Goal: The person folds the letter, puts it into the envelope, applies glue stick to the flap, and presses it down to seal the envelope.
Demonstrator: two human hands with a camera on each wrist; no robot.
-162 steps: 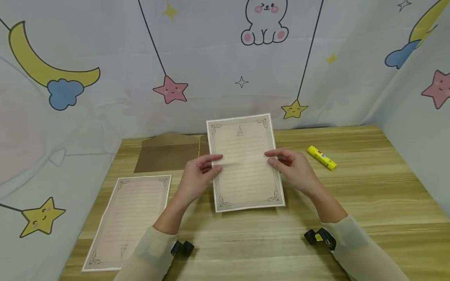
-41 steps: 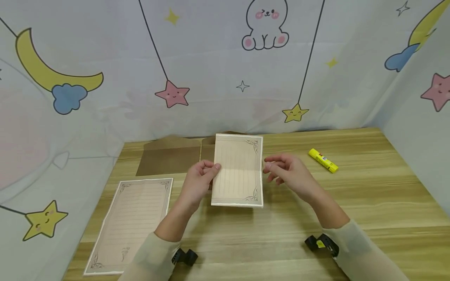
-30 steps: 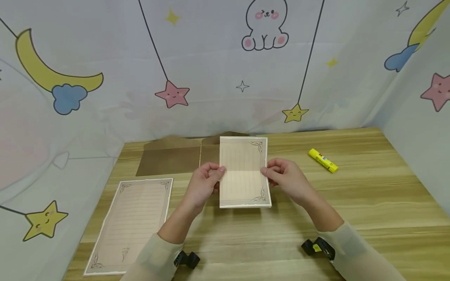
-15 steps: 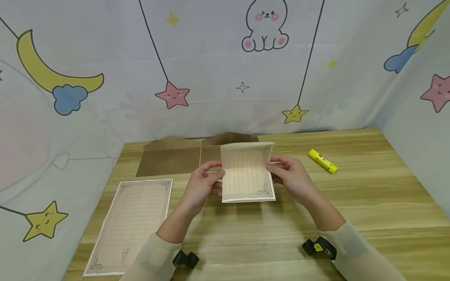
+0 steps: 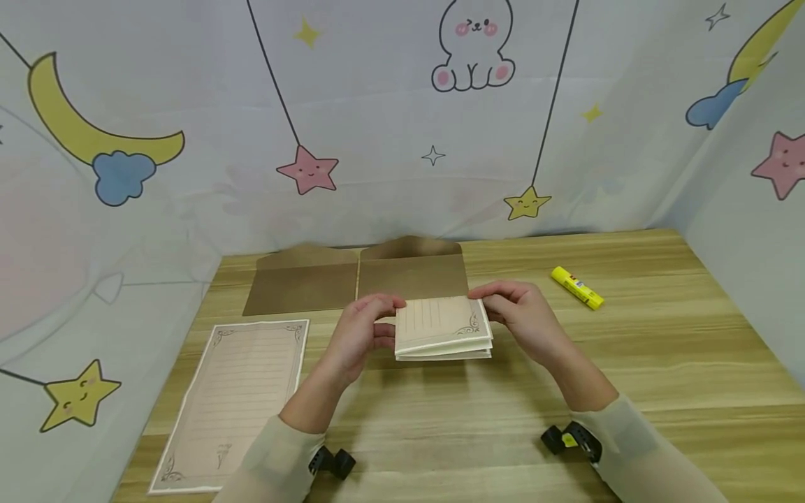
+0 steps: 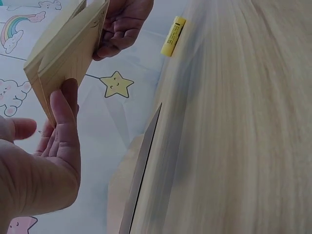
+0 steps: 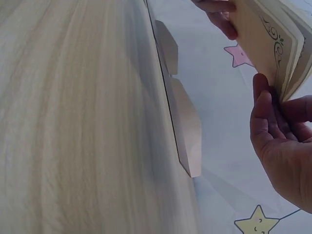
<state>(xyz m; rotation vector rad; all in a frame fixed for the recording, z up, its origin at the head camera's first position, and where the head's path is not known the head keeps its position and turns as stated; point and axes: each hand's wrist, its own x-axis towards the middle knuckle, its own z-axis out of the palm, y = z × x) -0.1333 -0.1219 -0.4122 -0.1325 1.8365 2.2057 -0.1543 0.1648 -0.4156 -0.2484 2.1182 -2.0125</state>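
A sheet of lined letter paper (image 5: 440, 323), folded into a small packet with layers that stand apart at the near edge, is held above the table. My left hand (image 5: 360, 332) pinches its left side; in the left wrist view the fingers (image 6: 66, 109) lie under the paper. At the packet's right far corner, my right hand (image 5: 525, 318) grips the edge between thumb and fingers, as the right wrist view of that hand (image 7: 285, 131) also shows. A second letter sheet (image 5: 235, 398), unfolded, lies at the left, partly under the left forearm.
Two brown envelopes with raised flaps, a left envelope (image 5: 302, 286) and a right envelope (image 5: 411, 272), lie at the table's back. A yellow glue stick (image 5: 577, 288) rests at the back right. Behind the wooden table (image 5: 660, 335) hangs a printed cloth (image 5: 390, 105).
The letter paper, flat at first, was folded lengthwise. In the last second its upper half has come down over the lower, so the packet is shorter and the right envelope shows.
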